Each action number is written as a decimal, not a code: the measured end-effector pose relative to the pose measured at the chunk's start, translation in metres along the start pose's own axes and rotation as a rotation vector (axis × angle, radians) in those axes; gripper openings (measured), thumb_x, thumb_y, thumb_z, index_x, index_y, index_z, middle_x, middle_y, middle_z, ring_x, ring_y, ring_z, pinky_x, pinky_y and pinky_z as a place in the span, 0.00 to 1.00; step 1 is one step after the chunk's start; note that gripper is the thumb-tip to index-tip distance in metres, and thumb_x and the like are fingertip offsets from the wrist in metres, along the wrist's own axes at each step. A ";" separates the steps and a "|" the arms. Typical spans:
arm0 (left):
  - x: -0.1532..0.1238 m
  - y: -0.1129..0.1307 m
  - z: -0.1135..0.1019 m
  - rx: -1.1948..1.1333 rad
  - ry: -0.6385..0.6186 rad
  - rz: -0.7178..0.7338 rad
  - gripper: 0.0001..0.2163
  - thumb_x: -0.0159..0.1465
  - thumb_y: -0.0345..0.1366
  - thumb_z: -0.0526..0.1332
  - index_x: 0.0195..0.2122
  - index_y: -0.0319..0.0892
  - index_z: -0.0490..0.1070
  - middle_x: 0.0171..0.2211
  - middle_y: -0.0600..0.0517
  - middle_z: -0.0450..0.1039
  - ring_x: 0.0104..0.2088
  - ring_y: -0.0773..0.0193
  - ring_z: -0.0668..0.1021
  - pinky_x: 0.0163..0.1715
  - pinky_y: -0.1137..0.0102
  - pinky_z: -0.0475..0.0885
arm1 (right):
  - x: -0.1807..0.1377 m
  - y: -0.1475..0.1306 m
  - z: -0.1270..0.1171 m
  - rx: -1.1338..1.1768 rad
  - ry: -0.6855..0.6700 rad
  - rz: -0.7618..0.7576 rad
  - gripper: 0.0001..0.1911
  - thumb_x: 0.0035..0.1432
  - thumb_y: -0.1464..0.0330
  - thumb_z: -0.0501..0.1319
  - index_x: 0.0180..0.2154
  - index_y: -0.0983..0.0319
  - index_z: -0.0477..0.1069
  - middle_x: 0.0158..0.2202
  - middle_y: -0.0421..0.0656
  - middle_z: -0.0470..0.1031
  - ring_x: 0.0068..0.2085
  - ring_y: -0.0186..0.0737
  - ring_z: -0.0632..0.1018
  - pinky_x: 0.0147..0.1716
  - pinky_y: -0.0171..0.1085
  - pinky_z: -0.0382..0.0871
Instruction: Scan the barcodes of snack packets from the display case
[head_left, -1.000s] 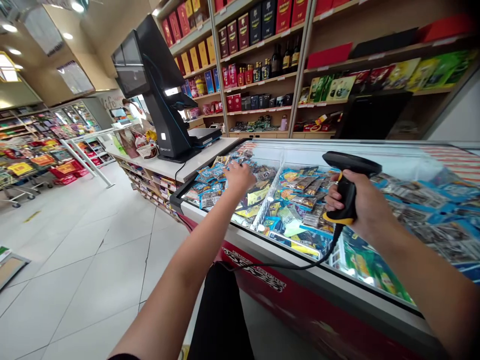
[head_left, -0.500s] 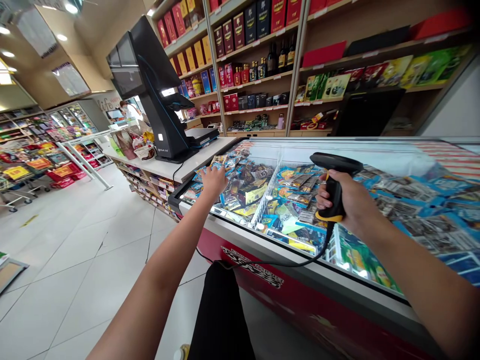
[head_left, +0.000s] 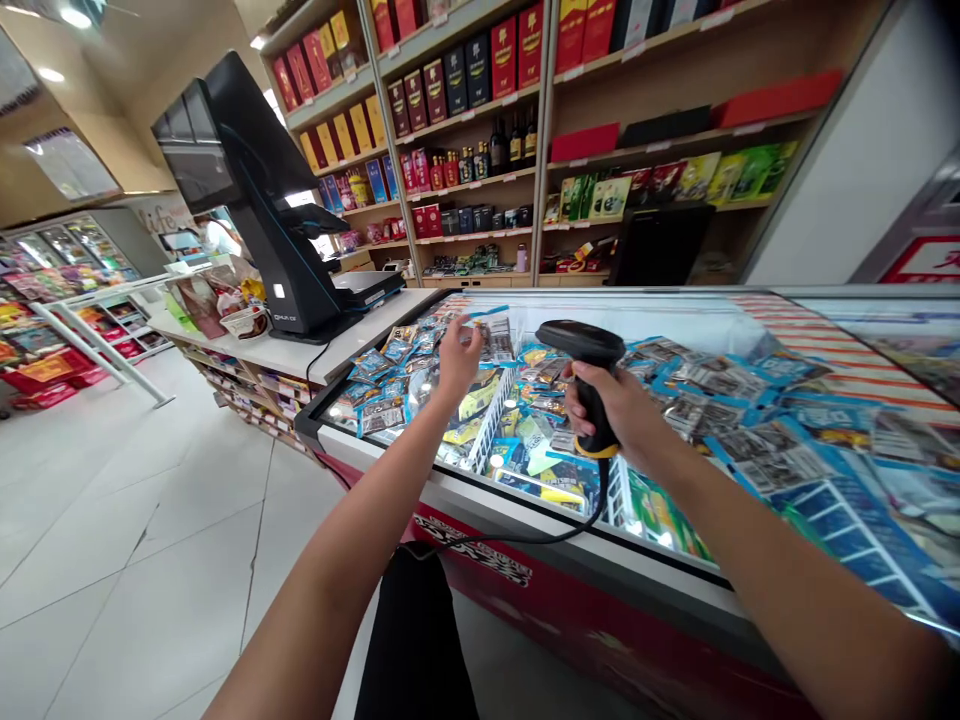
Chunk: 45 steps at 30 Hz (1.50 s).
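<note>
My left hand [head_left: 457, 358] is over the glass-topped chest freezer [head_left: 517, 505], its fingers pinching a blue-edged snack packet [head_left: 496, 338]. Part of that packet is hidden behind the fingers. Wrapped round the handle of a black and yellow barcode scanner [head_left: 581, 342] is my right hand [head_left: 619, 405]. The scanner's head points left, toward the packet, and its cable [head_left: 525, 541] hangs down in front of the freezer. Blue snack packets [head_left: 382, 385] are spread at the freezer's left end, and many more packets [head_left: 731, 380] lie to the right of my right hand.
A checkout terminal [head_left: 259, 210] stands on the white counter [head_left: 352, 345] at the left. Behind the freezer are shelves [head_left: 480, 185] of boxes and bottles. A black panel [head_left: 660, 245] rises at the back right. White railings [head_left: 112, 350] border the tiled floor [head_left: 150, 510].
My left hand has moved right from the packets at the left end, with a packet now in its fingers. My view has turned right; the scanner stays in my right hand, closer to my left.
</note>
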<state>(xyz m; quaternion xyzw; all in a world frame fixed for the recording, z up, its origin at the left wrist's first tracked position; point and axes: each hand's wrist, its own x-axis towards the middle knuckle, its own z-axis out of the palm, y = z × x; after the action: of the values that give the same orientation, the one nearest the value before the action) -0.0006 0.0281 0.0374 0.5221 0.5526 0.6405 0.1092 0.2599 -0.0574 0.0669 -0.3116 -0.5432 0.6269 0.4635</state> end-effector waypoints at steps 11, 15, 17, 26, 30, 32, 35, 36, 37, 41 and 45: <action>-0.004 -0.027 0.016 -0.154 0.052 -0.230 0.19 0.74 0.42 0.70 0.63 0.41 0.82 0.48 0.44 0.87 0.34 0.63 0.83 0.35 0.68 0.82 | 0.005 0.014 -0.002 -0.222 -0.052 0.117 0.23 0.65 0.49 0.75 0.34 0.58 0.69 0.20 0.37 0.70 0.16 0.32 0.67 0.16 0.33 0.63; -0.001 -0.030 0.002 -0.174 0.081 -0.267 0.19 0.74 0.40 0.71 0.64 0.41 0.83 0.51 0.43 0.87 0.38 0.60 0.85 0.37 0.66 0.84 | 0.002 0.014 0.000 -0.253 -0.086 0.111 0.25 0.66 0.49 0.75 0.33 0.58 0.69 0.20 0.38 0.70 0.16 0.33 0.68 0.16 0.33 0.64; -0.001 -0.028 0.002 -0.187 0.076 -0.275 0.18 0.74 0.39 0.71 0.64 0.40 0.83 0.50 0.43 0.87 0.39 0.60 0.85 0.38 0.67 0.84 | 0.002 0.014 0.000 -0.254 -0.097 0.109 0.25 0.66 0.48 0.75 0.33 0.58 0.69 0.20 0.38 0.69 0.16 0.32 0.68 0.17 0.33 0.64; -0.011 -0.014 0.013 -0.140 -0.002 -0.293 0.17 0.76 0.40 0.70 0.62 0.41 0.82 0.46 0.45 0.87 0.36 0.61 0.85 0.39 0.67 0.82 | 0.002 0.008 0.001 -0.198 -0.052 0.145 0.22 0.66 0.51 0.75 0.37 0.58 0.70 0.21 0.37 0.70 0.17 0.32 0.67 0.17 0.33 0.63; -0.020 -0.012 0.021 0.075 -0.031 -0.307 0.13 0.76 0.38 0.69 0.59 0.41 0.80 0.46 0.43 0.88 0.39 0.55 0.88 0.46 0.62 0.83 | 0.005 0.002 -0.005 -0.028 0.009 0.113 0.23 0.61 0.50 0.76 0.39 0.58 0.71 0.21 0.35 0.68 0.17 0.30 0.65 0.18 0.32 0.63; -0.024 -0.011 0.025 0.243 -0.082 -0.259 0.13 0.76 0.37 0.69 0.59 0.41 0.79 0.48 0.41 0.89 0.48 0.51 0.89 0.54 0.61 0.81 | 0.006 0.000 -0.009 0.041 0.043 0.114 0.23 0.60 0.50 0.77 0.39 0.58 0.72 0.20 0.34 0.67 0.17 0.30 0.63 0.18 0.32 0.63; -0.031 -0.008 0.029 0.505 -0.295 -0.175 0.17 0.77 0.39 0.67 0.64 0.40 0.78 0.58 0.36 0.87 0.62 0.45 0.85 0.63 0.58 0.77 | 0.008 0.000 -0.013 0.082 0.060 0.121 0.22 0.59 0.51 0.77 0.40 0.58 0.72 0.21 0.33 0.67 0.18 0.29 0.63 0.17 0.32 0.63; -0.034 -0.006 0.030 0.586 -0.381 -0.126 0.19 0.77 0.40 0.67 0.66 0.40 0.78 0.62 0.35 0.85 0.66 0.43 0.83 0.66 0.56 0.75 | 0.008 0.001 -0.014 0.085 0.058 0.125 0.22 0.59 0.51 0.77 0.40 0.58 0.72 0.21 0.34 0.67 0.18 0.30 0.63 0.17 0.32 0.63; -0.037 -0.005 0.032 0.657 -0.456 -0.067 0.22 0.77 0.42 0.66 0.68 0.40 0.77 0.65 0.35 0.82 0.69 0.41 0.80 0.68 0.54 0.73 | 0.008 0.001 -0.014 0.082 0.056 0.131 0.22 0.60 0.51 0.77 0.40 0.58 0.72 0.21 0.34 0.67 0.18 0.30 0.64 0.17 0.32 0.62; -0.050 0.002 0.038 0.797 -0.615 0.099 0.27 0.80 0.47 0.58 0.76 0.42 0.71 0.75 0.38 0.74 0.77 0.39 0.71 0.76 0.49 0.65 | 0.007 0.000 -0.011 0.059 0.061 0.138 0.20 0.62 0.52 0.76 0.40 0.57 0.72 0.22 0.35 0.67 0.18 0.30 0.64 0.17 0.32 0.62; -0.052 0.010 0.034 0.809 -0.613 0.107 0.27 0.83 0.47 0.50 0.77 0.48 0.70 0.77 0.41 0.70 0.76 0.41 0.71 0.76 0.48 0.65 | 0.007 -0.001 -0.011 0.062 0.067 0.135 0.17 0.64 0.54 0.73 0.40 0.58 0.72 0.21 0.35 0.67 0.17 0.31 0.63 0.16 0.32 0.61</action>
<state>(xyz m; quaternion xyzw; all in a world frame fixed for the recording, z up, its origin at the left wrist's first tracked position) 0.0536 0.0073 0.0121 0.7141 0.6713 0.1972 0.0223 0.2672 -0.0465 0.0662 -0.3538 -0.4855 0.6623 0.4477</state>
